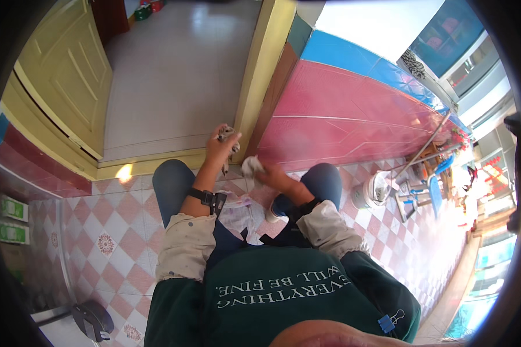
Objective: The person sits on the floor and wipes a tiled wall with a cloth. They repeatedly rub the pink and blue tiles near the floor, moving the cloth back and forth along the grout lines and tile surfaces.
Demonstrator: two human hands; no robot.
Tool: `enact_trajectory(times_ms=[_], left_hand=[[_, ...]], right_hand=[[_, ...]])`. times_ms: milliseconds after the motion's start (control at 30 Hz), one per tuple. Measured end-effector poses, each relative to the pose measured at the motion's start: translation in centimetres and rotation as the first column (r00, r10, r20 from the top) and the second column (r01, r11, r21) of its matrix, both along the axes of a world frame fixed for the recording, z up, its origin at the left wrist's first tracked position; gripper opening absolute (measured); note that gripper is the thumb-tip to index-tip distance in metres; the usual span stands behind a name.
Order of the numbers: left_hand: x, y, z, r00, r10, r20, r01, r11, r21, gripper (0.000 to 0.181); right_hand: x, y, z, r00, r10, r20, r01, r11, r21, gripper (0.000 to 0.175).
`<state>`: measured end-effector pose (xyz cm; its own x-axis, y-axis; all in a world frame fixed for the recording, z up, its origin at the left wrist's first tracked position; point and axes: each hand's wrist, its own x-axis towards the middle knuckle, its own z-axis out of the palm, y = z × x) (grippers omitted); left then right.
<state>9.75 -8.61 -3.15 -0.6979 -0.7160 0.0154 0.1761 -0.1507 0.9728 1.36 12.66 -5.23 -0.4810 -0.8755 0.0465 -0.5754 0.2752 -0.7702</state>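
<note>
Above my left knee, my left hand (220,146) grips a small crumpled grey-brown item (233,148) with dark patches; what it is cannot be told. Its lower end hangs below my fingers. My right hand (275,177) is lower and to the right, around a pale, bunched cloth (252,166) that is blurred. The two held things are a short gap apart, in front of the yellow door frame. On the floor between my legs lies a thin translucent plastic bag (236,212) with purple marks, partly hidden by my left forearm.
A yellow door (76,78) stands open at left, with a raised threshold (156,160) before me. Pink wall tiles (330,112) rise at right. A white bucket (364,193) and a long-handled tool (423,143) stand beyond my right knee. A dark round object (93,321) sits lower left.
</note>
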Motion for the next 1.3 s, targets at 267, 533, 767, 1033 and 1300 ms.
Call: enact_trajectory(times_ms=[267, 533, 767, 1033, 1300], left_hand=[[1.7, -1.1, 3.7, 0.933, -0.339, -0.119, 0.356, 0.920, 0.166, 0.024], [8.0, 0.6, 11.4, 0.861, -0.488, -0.144, 0.491, 0.871, -0.010, 0.021], [15.6, 5.3, 25.5, 0.532, -0.793, -0.296, 0.444, 0.559, -0.700, 0.045], [17.1, 12.2, 32.5, 0.401, -0.878, -0.263, -0.143, 0.223, -0.964, 0.044], [16.5, 14.6, 32.0, 0.430, -0.828, -0.361, -0.302, 0.245, -0.922, 0.047]], right_hand=[[-6.4, -0.1, 23.8, 0.667, -0.708, -0.231, 0.337, 0.563, -0.755, 0.026], [-7.1, -7.0, 21.2, 0.235, -0.655, -0.718, -0.113, 0.715, -0.690, 0.066], [-7.0, -4.7, 15.4, 0.036, -0.215, -0.976, -0.027, 0.976, -0.216, 0.046], [-6.6, -6.5, 35.9, -0.210, -0.139, -0.968, -0.026, 0.990, -0.137, 0.028], [-7.6, -9.8, 28.1, -0.018, 0.458, -0.889, 0.242, 0.864, 0.441, 0.025]])
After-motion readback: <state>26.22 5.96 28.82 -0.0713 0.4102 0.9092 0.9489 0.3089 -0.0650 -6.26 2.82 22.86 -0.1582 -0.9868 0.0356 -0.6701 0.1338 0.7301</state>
